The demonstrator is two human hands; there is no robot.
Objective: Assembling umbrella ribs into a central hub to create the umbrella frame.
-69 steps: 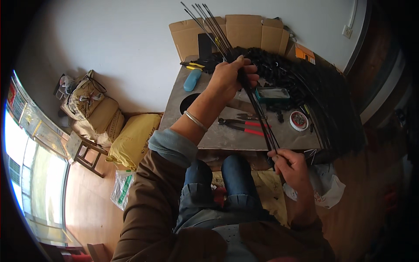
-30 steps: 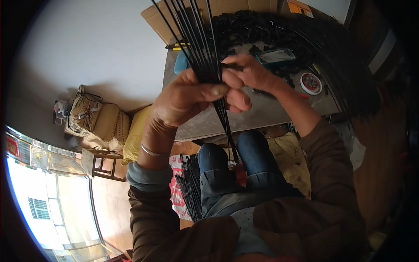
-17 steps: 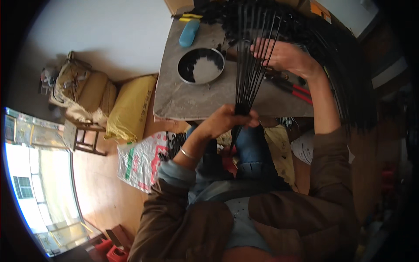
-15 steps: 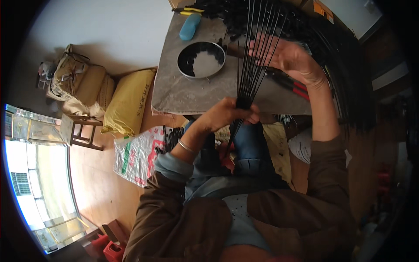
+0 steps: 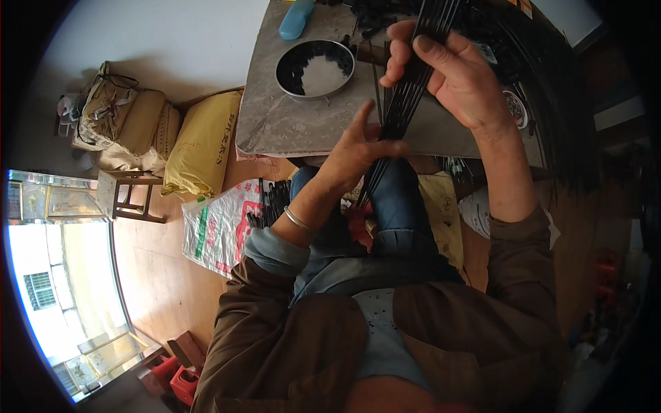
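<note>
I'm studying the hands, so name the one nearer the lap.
The left hand, with the silvery bangle; the right hand is farther up the black rods.

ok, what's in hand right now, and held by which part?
A bundle of thin black rods: the left hand has its lower part, apparently loosely; the right hand grips higher up. Upper ends out of frame.

Black rods [image 5: 406,103] bunched, fan closed; upper length now grasped by right hand [image 5: 460,77], left hand [image 5: 357,150] grip loosened.
</note>
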